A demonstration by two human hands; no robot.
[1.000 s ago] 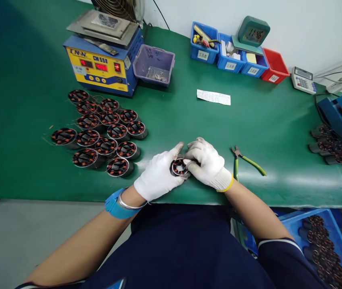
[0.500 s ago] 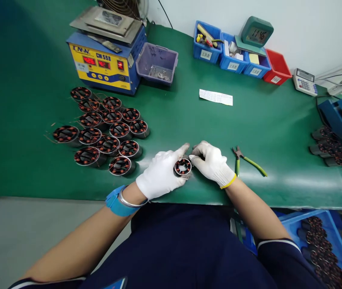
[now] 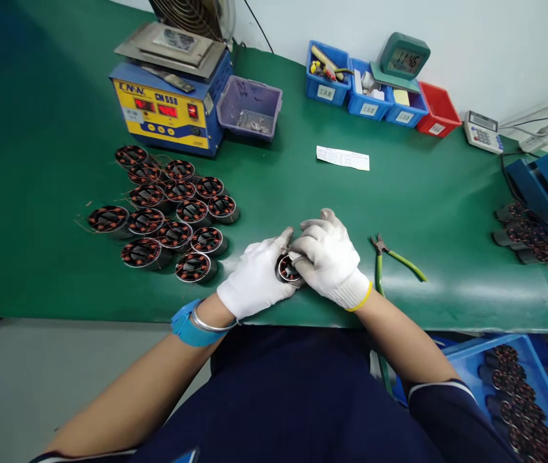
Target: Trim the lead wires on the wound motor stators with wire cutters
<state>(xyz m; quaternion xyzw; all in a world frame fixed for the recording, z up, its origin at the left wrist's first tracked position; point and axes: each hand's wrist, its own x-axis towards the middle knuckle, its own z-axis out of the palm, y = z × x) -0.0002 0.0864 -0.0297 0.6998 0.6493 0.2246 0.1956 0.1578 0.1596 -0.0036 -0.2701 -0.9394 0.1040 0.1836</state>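
My left hand [image 3: 256, 271], in a white glove, is wrapped round a small motor stator [image 3: 284, 270] with copper windings inside a metal ring. The stator is upright at the table's near side. My right hand [image 3: 330, 258], also gloved, is bent over the stator's right rim, its fingers closed together and hiding part of the windings. Whatever those fingertips pinch is hidden. Several more wound stators [image 3: 191, 211] stand in a group to the left, loose wire ends sticking out from some. Green-handled cutters [image 3: 398, 257] lie with jaws apart, right of my right hand.
A blue and yellow soldering-station-like unit [image 3: 168, 119] stands at the back left beside a purple bin [image 3: 270, 128]. Along the wall are blue boxes [image 3: 327, 92], a red box [image 3: 438, 128], a clock [image 3: 405, 54] and a calculator [image 3: 482, 132]. A paper strip [image 3: 342, 157] lies mid-table.
My right hand has moved left and over the stator, covering part of its top. My left hand keeps its hold in nearly the same place. The view has shifted slightly.
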